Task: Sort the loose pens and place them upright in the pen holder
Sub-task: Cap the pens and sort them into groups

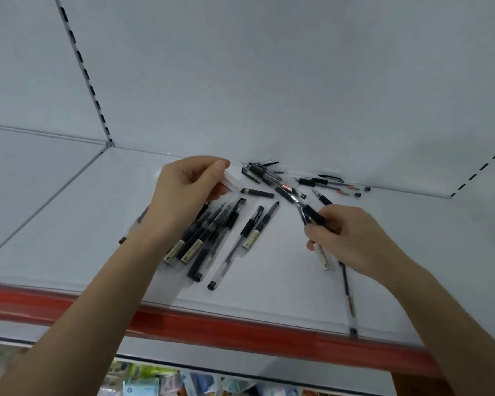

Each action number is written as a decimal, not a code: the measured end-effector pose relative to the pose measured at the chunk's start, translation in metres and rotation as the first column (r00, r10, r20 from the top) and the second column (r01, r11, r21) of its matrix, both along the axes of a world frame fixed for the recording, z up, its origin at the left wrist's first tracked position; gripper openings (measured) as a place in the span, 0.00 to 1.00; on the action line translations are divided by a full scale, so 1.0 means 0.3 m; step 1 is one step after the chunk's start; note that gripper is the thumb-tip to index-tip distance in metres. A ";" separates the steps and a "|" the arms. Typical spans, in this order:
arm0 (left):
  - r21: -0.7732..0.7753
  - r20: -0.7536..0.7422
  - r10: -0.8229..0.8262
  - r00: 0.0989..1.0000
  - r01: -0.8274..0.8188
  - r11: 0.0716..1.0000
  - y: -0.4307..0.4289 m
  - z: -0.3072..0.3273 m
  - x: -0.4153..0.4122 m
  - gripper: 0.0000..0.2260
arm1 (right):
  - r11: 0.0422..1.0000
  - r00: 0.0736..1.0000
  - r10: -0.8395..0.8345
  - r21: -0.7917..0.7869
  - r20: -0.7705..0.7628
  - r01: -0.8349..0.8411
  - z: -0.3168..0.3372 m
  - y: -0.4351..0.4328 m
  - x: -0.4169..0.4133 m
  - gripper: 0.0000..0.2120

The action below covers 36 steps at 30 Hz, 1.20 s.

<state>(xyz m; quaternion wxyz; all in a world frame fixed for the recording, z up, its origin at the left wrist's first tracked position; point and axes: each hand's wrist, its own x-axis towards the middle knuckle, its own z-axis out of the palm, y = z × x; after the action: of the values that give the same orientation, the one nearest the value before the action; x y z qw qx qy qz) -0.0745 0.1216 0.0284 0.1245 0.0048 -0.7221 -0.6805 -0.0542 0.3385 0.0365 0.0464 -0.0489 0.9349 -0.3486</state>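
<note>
Loose pens (250, 227) lie scattered across the white shelf (69, 238)
Left hand (183, 195) pinches a clear pen (231, 180) above a laid-out row; right hand (352, 238) grips several dark pens (312, 214)

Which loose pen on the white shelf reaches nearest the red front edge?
The slim clear-barrelled pen extending from beneath the right hand: its end reaches the red front strip, while every other pen lies farther back.

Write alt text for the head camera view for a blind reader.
Two hands sort black and clear pens scattered on a white shelf: the left hand pinches a clear pen, the right hand grips a small bunch. No pen holder is in view.
</note>
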 end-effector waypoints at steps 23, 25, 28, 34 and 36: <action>0.086 -0.062 -0.212 0.975 0.217 0.972 0.142 0.088 0.007 0.09 | 0.831 0.997 0.074 -0.553 0.013 -0.055 0.104 0.015 0.107 0.10; 0.059 -0.083 -0.197 0.977 0.202 0.978 0.144 0.088 0.009 0.10 | 0.830 0.997 0.076 -0.555 0.019 -0.052 0.100 0.002 0.111 0.09; 0.046 -0.117 -0.141 0.983 0.148 0.988 0.143 0.081 0.008 0.08 | 0.836 0.999 0.041 -0.549 0.036 -0.015 0.085 -0.012 0.112 0.10; 0.125 -0.096 -0.126 0.987 0.138 0.983 0.166 0.065 0.018 0.07 | 0.815 0.998 -0.003 -0.579 0.059 0.037 0.069 -0.023 0.113 0.10; 0.141 -0.097 -0.125 0.987 0.138 0.980 0.174 0.065 0.019 0.07 | 0.819 0.999 -0.017 -0.573 0.041 0.037 0.063 -0.023 0.112 0.10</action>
<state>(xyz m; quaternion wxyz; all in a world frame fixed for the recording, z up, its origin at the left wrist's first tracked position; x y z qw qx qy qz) -0.0688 0.1738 0.0477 0.1101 -0.0635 -0.6623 -0.7384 -0.0204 0.3315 0.0553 0.0405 -0.0415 0.7864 -0.6150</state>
